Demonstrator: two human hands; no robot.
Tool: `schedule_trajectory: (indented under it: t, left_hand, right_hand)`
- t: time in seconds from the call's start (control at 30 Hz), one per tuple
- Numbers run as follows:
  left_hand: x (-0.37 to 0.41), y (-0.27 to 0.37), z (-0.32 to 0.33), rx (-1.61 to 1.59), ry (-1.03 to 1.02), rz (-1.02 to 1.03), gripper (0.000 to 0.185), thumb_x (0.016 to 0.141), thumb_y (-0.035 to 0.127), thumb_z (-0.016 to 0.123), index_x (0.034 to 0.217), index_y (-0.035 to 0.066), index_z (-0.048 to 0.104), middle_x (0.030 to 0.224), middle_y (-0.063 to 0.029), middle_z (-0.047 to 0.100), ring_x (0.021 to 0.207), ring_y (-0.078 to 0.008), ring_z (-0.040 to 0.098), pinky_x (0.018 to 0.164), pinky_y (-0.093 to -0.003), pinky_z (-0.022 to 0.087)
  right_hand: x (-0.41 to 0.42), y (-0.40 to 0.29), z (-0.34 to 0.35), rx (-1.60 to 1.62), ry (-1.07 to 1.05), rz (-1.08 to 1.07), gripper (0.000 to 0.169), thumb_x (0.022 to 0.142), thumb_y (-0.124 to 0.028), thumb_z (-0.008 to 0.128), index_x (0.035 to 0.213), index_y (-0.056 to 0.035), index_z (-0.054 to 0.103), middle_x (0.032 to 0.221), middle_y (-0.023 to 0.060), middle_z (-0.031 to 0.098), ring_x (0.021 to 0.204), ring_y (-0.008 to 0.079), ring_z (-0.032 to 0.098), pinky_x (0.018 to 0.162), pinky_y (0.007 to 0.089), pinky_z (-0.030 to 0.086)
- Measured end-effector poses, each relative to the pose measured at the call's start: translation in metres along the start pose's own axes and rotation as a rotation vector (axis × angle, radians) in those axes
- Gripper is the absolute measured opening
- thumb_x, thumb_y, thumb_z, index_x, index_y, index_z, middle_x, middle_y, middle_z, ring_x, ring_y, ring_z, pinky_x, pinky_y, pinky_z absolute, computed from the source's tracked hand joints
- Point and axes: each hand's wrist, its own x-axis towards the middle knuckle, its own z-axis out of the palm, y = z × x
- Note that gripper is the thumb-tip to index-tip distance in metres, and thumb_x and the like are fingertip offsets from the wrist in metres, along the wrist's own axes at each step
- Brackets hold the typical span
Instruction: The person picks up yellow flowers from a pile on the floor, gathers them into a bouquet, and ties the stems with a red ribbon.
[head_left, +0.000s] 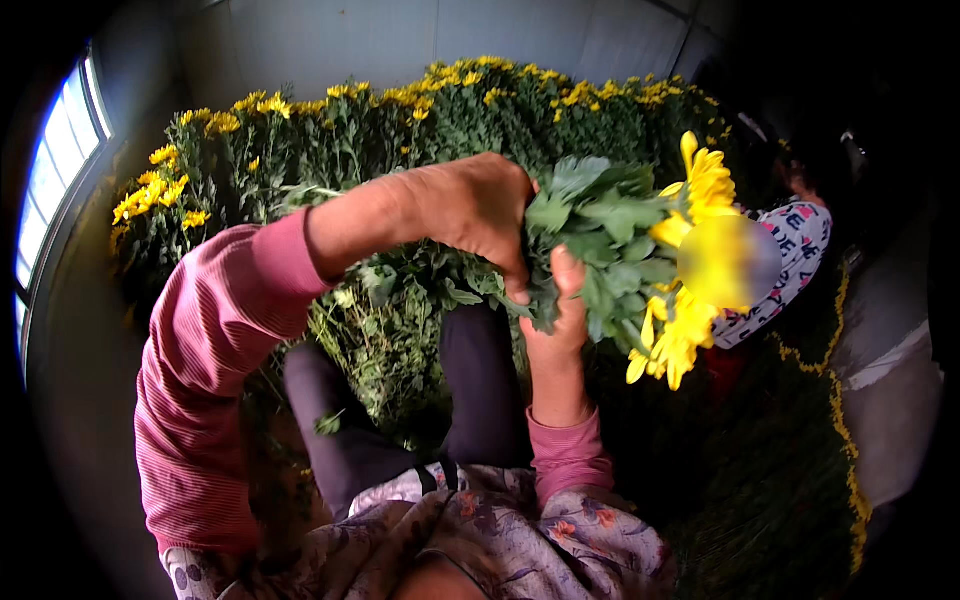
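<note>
A bunch of yellow chrysanthemums (694, 330) lies sideways before me, its blossoms to the right and its green leaves (615, 225) nearer my hands. My right hand (556, 311) grips the bunch from below, thumb up against the leaves. Bent over the stem side from the left, my left hand (480, 206) has its fingers curled down at the foliage. The leaves and my own fingers hide most of the stems, so how firmly the left hand grips is unclear. Part of the blossoms is blurred.
Upright chrysanthemums (510, 112) form a long row along the pale wall (510, 37). Loose leaves and cut stems (375, 352) pile around my knees. To the right, a person in a patterned cap (799, 232) is close behind the blossoms. A window (60, 161) stands at left.
</note>
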Motion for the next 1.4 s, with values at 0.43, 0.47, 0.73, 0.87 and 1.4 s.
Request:
schedule_trajectory:
  t: [0.43,0.47,0.73,0.87,1.4]
  left_hand:
    - [-0.101,-0.094,0.309,-0.752,0.071,-0.498,0.079,0.064,0.005,0.079,0.132,0.000,0.041,0.125,-0.0150,0.054,0.110,-0.0240,0.055,0.095,-0.0332,0.043]
    - [-0.088,-0.085,0.287,-0.629,0.142,-0.591,0.077,0.064,0.002,0.076,0.133,0.000,0.041,0.125,-0.0167,0.054,0.110,-0.0247,0.055,0.093,-0.0332,0.045]
    - [-0.102,-0.178,0.344,-0.071,0.247,-0.401,0.031,0.073,0.012,0.066,0.101,0.001,0.060,0.096,-0.0145,0.064,0.083,-0.0268,0.061,0.073,-0.0341,0.048]
    - [-0.092,-0.177,0.331,-0.875,0.454,-0.661,0.023,0.079,0.016,0.066,0.096,0.002,0.064,0.092,-0.0060,0.064,0.082,-0.0216,0.061,0.071,-0.0315,0.050]
    - [-0.154,-0.221,0.335,-1.114,0.278,-0.752,0.045,0.091,0.048,0.051,0.108,0.008,0.063,0.105,-0.0077,0.064,0.078,-0.0138,0.058,0.066,-0.0287,0.051]
  right_hand:
    - [-0.101,0.146,-0.104,0.488,0.645,0.447,0.042,0.077,-0.014,0.076,0.112,-0.0035,0.057,0.105,0.0043,0.062,0.091,0.0137,0.061,0.086,0.0315,0.050]
    - [-0.101,0.155,-0.112,0.527,0.669,0.494,0.043,0.077,-0.015,0.076,0.113,-0.0039,0.056,0.107,0.0043,0.061,0.094,0.0140,0.060,0.088,0.0318,0.049]
    - [-0.097,0.169,-0.124,0.259,0.357,0.454,0.056,0.079,-0.019,0.074,0.126,-0.0047,0.047,0.125,0.0048,0.050,0.106,0.0180,0.053,0.095,0.0319,0.040]
    - [-0.129,0.166,-0.200,-0.663,0.183,0.236,0.063,0.068,-0.027,0.083,0.118,-0.0019,0.053,0.108,0.0111,0.060,0.093,0.0178,0.059,0.079,0.0301,0.049]
    - [-0.189,0.280,-0.460,-0.682,1.002,0.925,0.019,0.090,-0.020,0.059,0.098,-0.0035,0.066,0.077,0.0051,0.062,0.057,0.0164,0.063,0.051,0.0312,0.050]
